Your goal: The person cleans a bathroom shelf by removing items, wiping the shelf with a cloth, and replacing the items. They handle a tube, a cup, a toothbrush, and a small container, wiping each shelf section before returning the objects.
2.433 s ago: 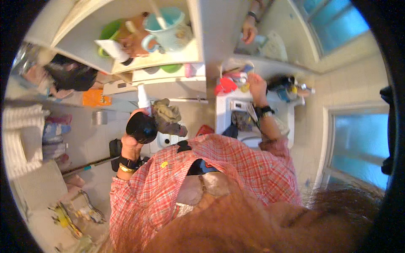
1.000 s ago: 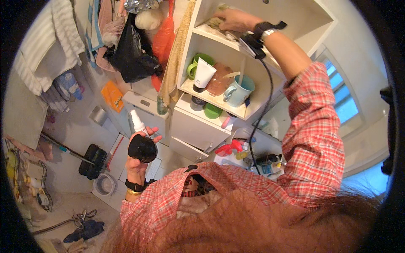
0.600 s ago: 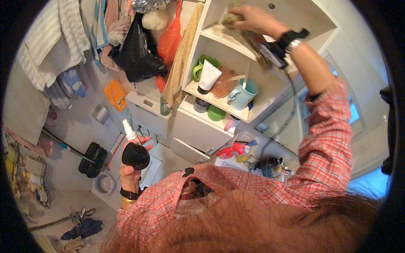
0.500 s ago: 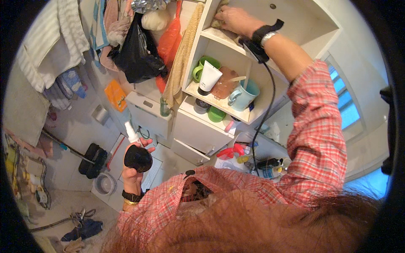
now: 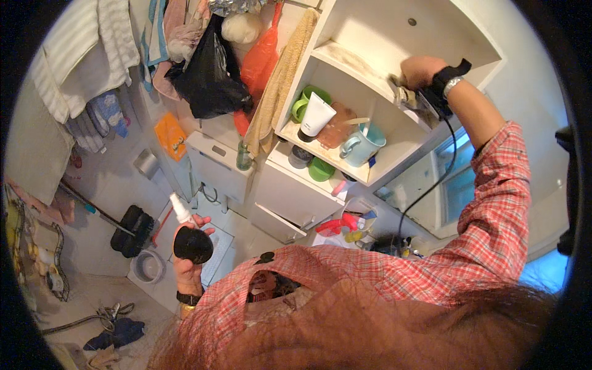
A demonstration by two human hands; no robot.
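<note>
Low on the left, my left hand (image 5: 185, 270) is closed around a white bottle (image 5: 180, 208) with a narrow cap and a round black object (image 5: 193, 245), whose kind I cannot make out. My right hand (image 5: 424, 71) reaches up to the top compartment of the white shelf unit (image 5: 354, 60). Its fingers are closed on a crumpled greyish cloth (image 5: 404, 95), pressed on the right part of the shelf board near its front edge. Brownish smudges show on the board to the left of the cloth.
In the compartment below stand a light blue mug (image 5: 362, 145), a green cup (image 5: 303, 102) and a white tube (image 5: 318, 115). Black (image 5: 209, 77) and red (image 5: 262, 65) plastic bags hang left of the shelf. A black cable (image 5: 435, 180) hangs from my right wrist.
My right hand has slid the cloth from the left end of the top shelf to its right part. My left hand still holds its things, slightly further left in view.
</note>
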